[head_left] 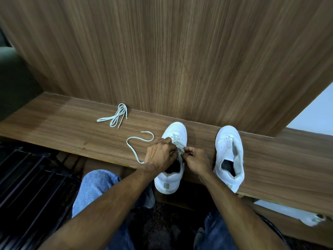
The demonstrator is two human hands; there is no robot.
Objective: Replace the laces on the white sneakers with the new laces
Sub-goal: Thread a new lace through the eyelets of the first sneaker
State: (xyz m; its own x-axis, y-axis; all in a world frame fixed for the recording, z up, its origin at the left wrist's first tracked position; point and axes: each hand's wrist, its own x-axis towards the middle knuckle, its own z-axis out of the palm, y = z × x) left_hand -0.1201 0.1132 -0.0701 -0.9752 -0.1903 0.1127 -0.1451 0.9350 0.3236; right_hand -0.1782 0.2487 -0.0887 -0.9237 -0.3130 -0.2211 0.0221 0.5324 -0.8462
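Two white sneakers stand on a wooden ledge [72, 127], toes toward the wall. The left sneaker [169, 181] has a pale lace partly threaded through its eyelets. My left hand [159, 153] is closed on the lace over the tongue, and the free lace end [139, 141] curls out to the left. My right hand [195, 158] pinches the other lace end at the eyelets. The right sneaker [228, 156] stands apart, unlaced, tongue loose. A bundled spare lace [116, 115] lies at the back left of the ledge.
A wood-grain wall panel [171, 56] rises straight behind the ledge. My knees in blue jeans [93, 186] sit below the ledge edge. A dark slatted rack [30, 186] lies at the lower left. A white object [306, 217] rests under the ledge at the right.
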